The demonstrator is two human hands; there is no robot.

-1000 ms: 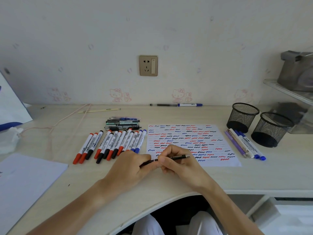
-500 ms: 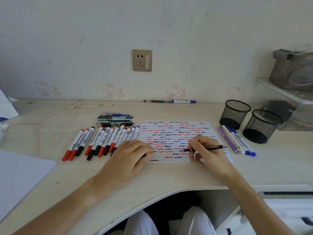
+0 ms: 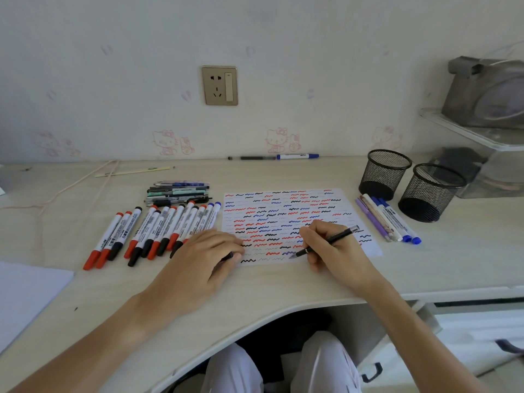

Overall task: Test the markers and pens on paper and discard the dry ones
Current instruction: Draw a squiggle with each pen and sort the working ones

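The right hand (image 3: 337, 248) pinches a slim black pen (image 3: 326, 241) tip-down to test it on the squiggle-covered white paper (image 3: 286, 211), while the left hand (image 3: 204, 259), holding its small black cap (image 3: 230, 255), steadies the sheet.

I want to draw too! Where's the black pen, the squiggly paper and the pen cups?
black pen (image 3: 331, 241), head view, mid barrel.
squiggly paper (image 3: 283, 211), head view, middle of sheet.
mesh pen cups (image 3: 384, 177), head view, left cup's wall.

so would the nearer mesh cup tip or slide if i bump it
The nearer mesh cup looks empty and made of thin wire, so probably light and likely to slide on the smooth desk. It is squat with a wide base, so tipping seems less likely.
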